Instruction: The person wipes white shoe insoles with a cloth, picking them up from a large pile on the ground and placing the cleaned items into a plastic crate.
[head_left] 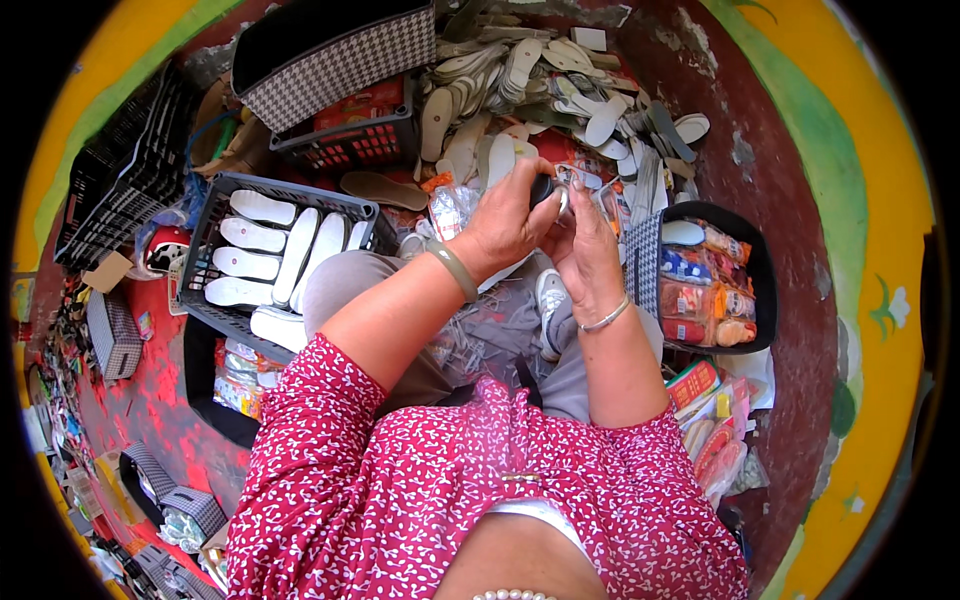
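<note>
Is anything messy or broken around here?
Yes. The loose insoles ahead of the hands lie in a jumbled heap on the floor, overlapping every which way, while those in the dark crate lie in tidy rows. The red floor paint is also worn and patchy.

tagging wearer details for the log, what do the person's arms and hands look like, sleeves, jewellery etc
Both forearms are bare below short red sleeves printed with small white bows. The left hand has a plain greenish bangle at the wrist; the right hand has a thin silver bracelet. No gloves.
</note>
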